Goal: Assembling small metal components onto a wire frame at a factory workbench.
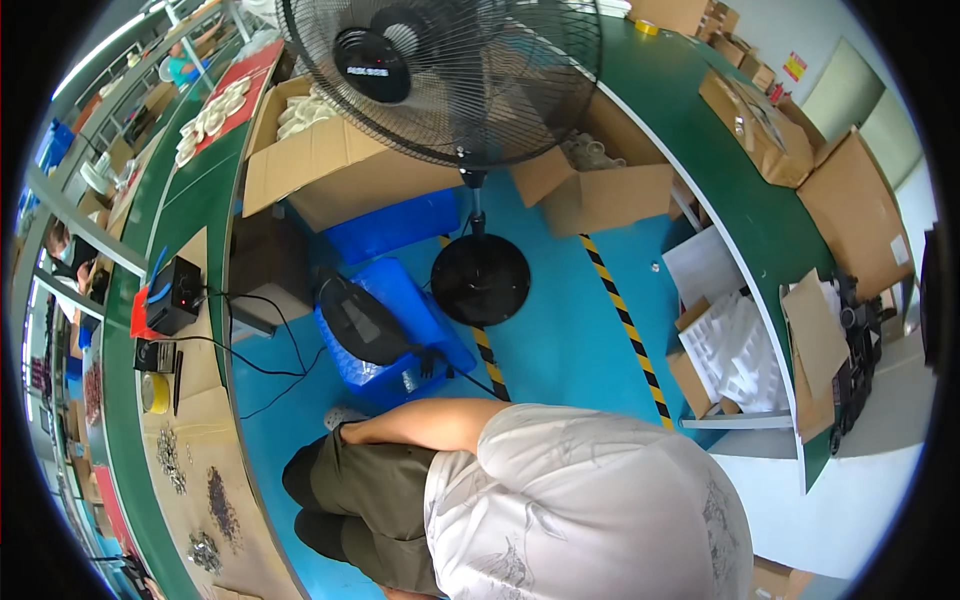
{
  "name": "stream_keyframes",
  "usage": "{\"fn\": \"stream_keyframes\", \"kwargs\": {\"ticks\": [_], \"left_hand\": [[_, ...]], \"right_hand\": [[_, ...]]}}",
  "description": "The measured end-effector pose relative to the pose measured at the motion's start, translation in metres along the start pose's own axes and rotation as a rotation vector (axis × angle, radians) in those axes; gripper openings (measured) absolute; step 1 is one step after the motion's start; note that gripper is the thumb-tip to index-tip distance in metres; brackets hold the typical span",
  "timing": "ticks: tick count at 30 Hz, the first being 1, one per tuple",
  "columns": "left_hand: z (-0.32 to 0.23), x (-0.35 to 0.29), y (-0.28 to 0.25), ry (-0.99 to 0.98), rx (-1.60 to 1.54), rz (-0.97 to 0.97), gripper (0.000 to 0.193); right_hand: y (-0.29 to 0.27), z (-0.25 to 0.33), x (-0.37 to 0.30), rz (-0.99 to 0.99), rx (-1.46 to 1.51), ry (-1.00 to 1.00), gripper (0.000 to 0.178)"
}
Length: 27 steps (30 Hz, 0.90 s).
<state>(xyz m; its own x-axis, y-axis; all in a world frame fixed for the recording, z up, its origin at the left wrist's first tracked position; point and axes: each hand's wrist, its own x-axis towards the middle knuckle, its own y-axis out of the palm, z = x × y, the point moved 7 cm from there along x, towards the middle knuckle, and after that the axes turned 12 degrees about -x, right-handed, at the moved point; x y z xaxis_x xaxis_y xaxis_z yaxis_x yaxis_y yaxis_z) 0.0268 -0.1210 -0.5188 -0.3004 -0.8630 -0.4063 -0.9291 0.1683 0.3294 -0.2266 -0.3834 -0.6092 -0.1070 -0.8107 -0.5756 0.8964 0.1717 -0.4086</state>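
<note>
My right forearm (425, 424) lies along the outside of my thigh, in dark olive trousers (385, 500). My right hand (352, 432) is down by the knee, its fingers hidden, and anything in it cannot be made out. Just beyond it shows a grey shoe (343, 415). Of my left arm only a sliver of skin (402, 594) appears at the lower edge; the left hand is out of sight. On the bench to the left, cardboard (205, 440) carries small silvery metal parts (205, 550) and a heap of small dark pieces (222, 505).
A black standing fan (480, 280) stands ahead, beside a blue bin (385, 330) bearing a black seat-like object (360, 320). Open cartons (610, 195) flank it. A black box with cables (175, 295) sits on the left bench. A green table (690, 120) curves along the right.
</note>
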Motion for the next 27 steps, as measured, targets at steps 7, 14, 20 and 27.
{"fn": "stream_keyframes", "kwargs": {"ticks": [7,14,20,27], "left_hand": [[-0.009,0.041,0.071,-0.034,0.091,0.174,0.042],[0.023,0.017,0.076,-0.099,0.07,0.081,0.042],[0.048,-0.002,0.075,-0.052,-0.084,-0.137,0.042],[0.037,-0.018,0.04,0.02,-0.209,-0.401,0.042]], "right_hand": [[0.046,-0.099,0.192,-0.35,-0.2,-0.38,0.038],[0.051,-0.114,0.21,-0.29,-0.242,-0.33,0.036],[0.016,-0.179,0.207,-0.131,-0.409,-0.431,0.035],[0.066,-0.208,0.18,0.062,-0.539,-0.604,0.034]]}}
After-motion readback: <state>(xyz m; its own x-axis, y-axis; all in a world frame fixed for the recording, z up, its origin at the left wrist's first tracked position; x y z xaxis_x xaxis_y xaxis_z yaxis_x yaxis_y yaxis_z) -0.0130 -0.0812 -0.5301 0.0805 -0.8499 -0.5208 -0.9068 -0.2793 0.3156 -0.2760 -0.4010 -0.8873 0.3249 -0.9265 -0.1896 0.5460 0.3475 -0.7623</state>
